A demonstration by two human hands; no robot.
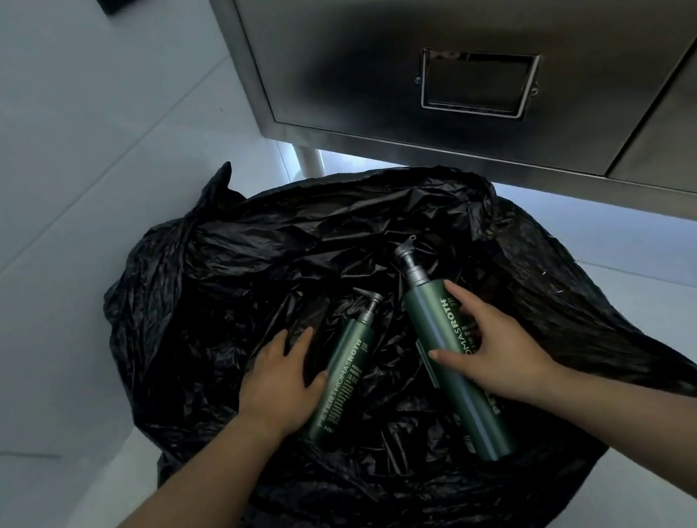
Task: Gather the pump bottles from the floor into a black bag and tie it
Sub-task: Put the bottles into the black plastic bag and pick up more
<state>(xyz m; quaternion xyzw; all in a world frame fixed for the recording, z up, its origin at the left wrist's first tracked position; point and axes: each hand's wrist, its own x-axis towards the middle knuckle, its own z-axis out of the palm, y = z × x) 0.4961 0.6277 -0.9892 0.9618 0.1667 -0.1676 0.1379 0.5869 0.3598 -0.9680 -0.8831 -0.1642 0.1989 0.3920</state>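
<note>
black bag [216,281] spread wide on floor [27,261] to receive | both pump bottles lie inside | left hand [280,383] fingers spread, steadying smaller bottle [343,375] | right hand [488,347] fingers splayed over larger bottle [446,348], seemingly not gripping

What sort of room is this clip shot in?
Probably a service or back-of-house room: pale tiled floor, a stainless steel cabinet on legs, and green pump bottles lying in a black bag.
</note>
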